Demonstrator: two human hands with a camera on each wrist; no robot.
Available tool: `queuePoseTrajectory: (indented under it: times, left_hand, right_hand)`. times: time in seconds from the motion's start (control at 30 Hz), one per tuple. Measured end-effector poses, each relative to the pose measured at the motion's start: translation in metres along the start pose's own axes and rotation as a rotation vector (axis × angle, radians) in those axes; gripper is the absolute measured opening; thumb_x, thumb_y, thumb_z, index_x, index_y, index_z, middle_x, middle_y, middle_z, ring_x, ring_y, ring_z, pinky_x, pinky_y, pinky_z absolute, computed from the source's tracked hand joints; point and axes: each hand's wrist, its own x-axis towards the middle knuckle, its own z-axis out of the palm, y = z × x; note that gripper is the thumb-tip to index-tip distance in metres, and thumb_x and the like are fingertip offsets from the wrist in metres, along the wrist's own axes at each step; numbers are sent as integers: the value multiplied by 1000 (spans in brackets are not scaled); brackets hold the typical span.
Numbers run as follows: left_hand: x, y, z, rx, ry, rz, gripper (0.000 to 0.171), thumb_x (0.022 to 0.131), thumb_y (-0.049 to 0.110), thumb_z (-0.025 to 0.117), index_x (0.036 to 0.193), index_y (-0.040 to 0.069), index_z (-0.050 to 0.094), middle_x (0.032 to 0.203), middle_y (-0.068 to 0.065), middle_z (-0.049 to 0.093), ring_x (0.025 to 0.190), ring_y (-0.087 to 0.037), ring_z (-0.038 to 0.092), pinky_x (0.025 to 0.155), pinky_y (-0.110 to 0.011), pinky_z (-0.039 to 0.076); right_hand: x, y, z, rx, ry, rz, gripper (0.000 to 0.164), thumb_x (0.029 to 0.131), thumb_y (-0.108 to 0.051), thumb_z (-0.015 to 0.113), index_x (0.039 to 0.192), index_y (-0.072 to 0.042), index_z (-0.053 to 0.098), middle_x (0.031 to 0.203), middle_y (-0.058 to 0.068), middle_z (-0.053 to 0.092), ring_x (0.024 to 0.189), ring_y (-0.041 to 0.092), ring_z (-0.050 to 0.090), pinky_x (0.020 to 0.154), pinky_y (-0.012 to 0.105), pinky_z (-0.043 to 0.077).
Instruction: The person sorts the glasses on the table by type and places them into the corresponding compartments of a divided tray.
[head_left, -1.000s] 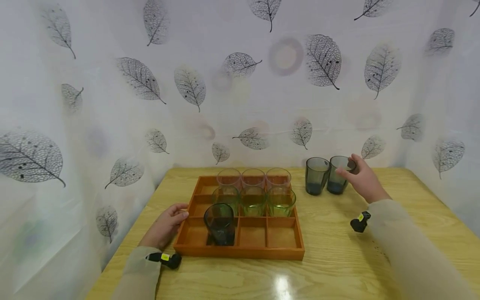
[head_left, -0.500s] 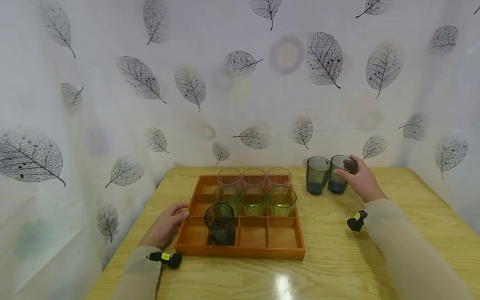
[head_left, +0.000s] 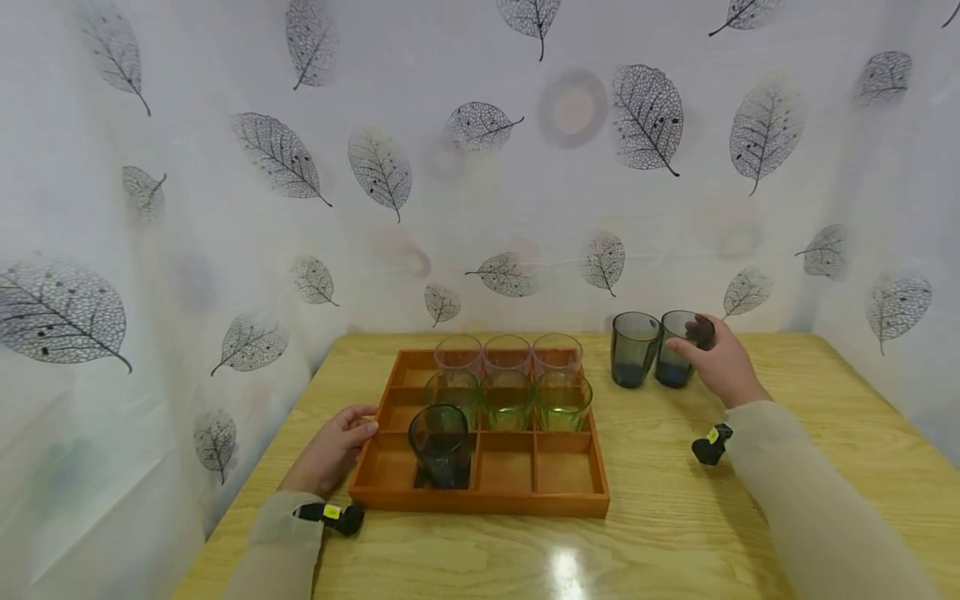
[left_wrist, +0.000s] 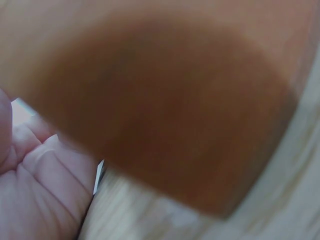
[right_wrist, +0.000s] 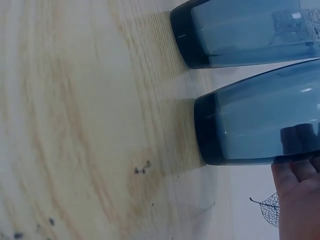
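In the head view my right hand grips a dark grey-blue glass near its top, thumb in front and fingers at the far right side. That glass stands upright on the table. A matching dark glass stands just left of it. In the right wrist view, fingers touch the nearer glass. My left hand rests against the left side of a divided wooden tray. The left wrist view shows the palm beside the blurred tray wall.
The tray carries clear pinkish glasses in the back row and green glasses in the middle row. One dark glass leans in a front compartment. A leaf-patterned curtain hangs behind the wooden table.
My right hand has shifted slightly left and its fingers have settled round the right-hand dark glass. The left hand and the tray have stayed in place.
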Motion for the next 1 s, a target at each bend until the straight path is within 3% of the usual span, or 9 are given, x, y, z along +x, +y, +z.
queuePoseTrajectory:
  times: [0.67,1.0]
  left_hand:
    - [2,-2,-1,10,3,-11,48,104,17,57,145,-2,40,105,-7,56,80,-14,54,67,-26,49]
    - [2,-3,-2,-13,-13,-1,49,104,17,58,144,-3,38,105,-7,55,78,-14,54,66,-27,49]
  right_hand:
    - [-25,-1,-6,-52,-39,6,104,94,-61,61,161,-2,8,152,33,34,136,55,32,102,71,31]
    - [-43,-6,-6,-9,-48,-22,96,95,-54,64,161,-3,17,151,31,39,135,52,38,102,68,34]
